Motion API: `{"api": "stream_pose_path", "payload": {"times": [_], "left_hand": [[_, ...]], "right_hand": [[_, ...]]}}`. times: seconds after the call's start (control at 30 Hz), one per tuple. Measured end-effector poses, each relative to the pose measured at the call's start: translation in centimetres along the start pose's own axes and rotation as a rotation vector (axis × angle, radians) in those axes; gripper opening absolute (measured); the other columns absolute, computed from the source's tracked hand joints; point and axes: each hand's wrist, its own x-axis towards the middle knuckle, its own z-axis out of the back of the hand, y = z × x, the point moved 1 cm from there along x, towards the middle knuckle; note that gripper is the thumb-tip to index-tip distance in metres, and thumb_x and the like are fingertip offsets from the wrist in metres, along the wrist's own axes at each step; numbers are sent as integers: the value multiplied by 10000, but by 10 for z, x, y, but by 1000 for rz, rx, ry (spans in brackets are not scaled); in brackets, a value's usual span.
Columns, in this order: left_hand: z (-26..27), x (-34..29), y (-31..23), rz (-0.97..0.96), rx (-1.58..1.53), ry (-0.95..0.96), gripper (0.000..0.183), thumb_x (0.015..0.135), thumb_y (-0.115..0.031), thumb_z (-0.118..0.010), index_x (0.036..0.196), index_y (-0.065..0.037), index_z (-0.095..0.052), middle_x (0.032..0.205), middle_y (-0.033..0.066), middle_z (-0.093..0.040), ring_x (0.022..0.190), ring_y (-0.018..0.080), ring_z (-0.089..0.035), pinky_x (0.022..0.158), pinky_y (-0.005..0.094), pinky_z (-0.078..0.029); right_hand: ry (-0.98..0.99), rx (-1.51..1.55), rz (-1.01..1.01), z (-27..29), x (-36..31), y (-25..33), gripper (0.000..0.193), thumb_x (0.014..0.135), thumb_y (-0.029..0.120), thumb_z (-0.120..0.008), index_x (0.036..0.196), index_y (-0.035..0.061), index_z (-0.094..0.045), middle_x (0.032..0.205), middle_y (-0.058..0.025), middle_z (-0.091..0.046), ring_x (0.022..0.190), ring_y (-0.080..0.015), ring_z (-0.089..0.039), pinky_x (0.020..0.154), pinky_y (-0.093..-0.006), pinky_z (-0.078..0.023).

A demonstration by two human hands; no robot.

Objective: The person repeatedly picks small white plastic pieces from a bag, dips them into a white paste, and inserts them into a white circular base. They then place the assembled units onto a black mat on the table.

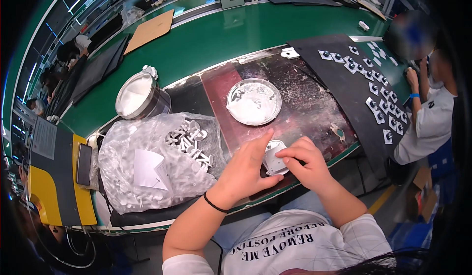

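Observation:
A small white plastic housing [273,160] with a rounded end and small holes lies at the table's front edge. My left hand [246,169] curves around its left side, thumb along the near edge and index finger stretched past the far end. Its other fingers are mostly hidden. From the right, my right hand [307,166] reaches over the housing with thumb and index finger drawn together at its face. Whatever sits between those fingertips is too small to make out. Just beyond, a round clear dish [268,116] holds white material.
Left of my hands lies a clear plastic bag [123,172] of white stem-shaped parts, with a round tub [160,103] behind it. A black mat [339,86] at right carries several small white-and-black pieces. A co-worker [432,113] sits beyond it. A phone [84,164] is far left.

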Motion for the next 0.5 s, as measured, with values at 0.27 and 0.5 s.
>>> {"api": "stream_pose_path", "payload": {"times": [0.27, 0.5], "left_hand": [[-2, 0, 4, 35, 28, -14, 995, 643, -266, -789, 1428, -54, -215, 1183, 193, -517, 1033, 364, -523, 897, 421, -425], [-6, 3, 2, -26, 49, -46, 982, 641, -257, -801, 1415, -44, -235, 1180, 192, -513, 1052, 357, -516, 910, 421, -423]], "right_hand": [[93, 95, -85, 5, 6, 0, 172, 821, 37, -589, 965, 47, -683, 840, -63, -560, 796, -189, -538, 716, -289, -429], [84, 145, -122, 5, 8, -4, 177, 837, 34, -576, 982, 37, -676, 848, -69, -556, 768, -180, -547, 678, -280, -437]]}}
